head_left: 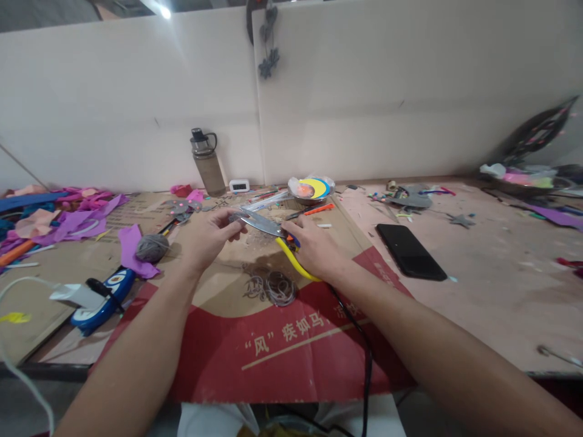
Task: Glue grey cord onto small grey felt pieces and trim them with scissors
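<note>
My right hand (pixel 314 243) is closed around the scissors (pixel 263 224), which have silver blades and yellow handles. The blades point left, toward my left hand (pixel 214 233). Thumb and fingers of that hand are pinched together right at the blade tips; whatever sits between them is too small to make out. Below the blades, a loose tangle of grey cord (pixel 277 287) lies on the red and brown cardboard (pixel 237 358). Small scraps are scattered under my hands.
A phone (pixel 410 252) lies to the right, and a bottle (pixel 207 162) stands by the wall. A blue power strip (pixel 107 303), a grey yarn ball (pixel 152 247) and purple scraps (pixel 82 221) are at left. A bowl (pixel 312 191) sits behind my hands. A black cable (pixel 368 364) crosses the cardboard.
</note>
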Action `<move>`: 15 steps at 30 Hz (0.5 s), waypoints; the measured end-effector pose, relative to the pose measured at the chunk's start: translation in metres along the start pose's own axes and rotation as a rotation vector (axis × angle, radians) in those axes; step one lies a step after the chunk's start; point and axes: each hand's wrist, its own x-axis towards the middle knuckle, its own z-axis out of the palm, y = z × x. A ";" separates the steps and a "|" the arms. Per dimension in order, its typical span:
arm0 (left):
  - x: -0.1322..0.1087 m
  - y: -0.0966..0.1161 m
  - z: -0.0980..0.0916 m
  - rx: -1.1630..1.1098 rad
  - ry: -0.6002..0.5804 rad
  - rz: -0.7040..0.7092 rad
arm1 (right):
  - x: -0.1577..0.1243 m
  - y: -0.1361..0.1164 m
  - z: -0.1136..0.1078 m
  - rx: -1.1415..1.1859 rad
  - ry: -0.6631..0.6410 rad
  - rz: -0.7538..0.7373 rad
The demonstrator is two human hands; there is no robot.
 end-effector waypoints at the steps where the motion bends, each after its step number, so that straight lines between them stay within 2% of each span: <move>1: 0.000 0.000 0.000 0.003 -0.007 -0.002 | 0.000 0.000 -0.001 -0.009 -0.005 -0.001; 15: 0.001 -0.002 -0.001 -0.002 -0.034 0.006 | -0.001 0.001 -0.003 -0.058 -0.018 -0.019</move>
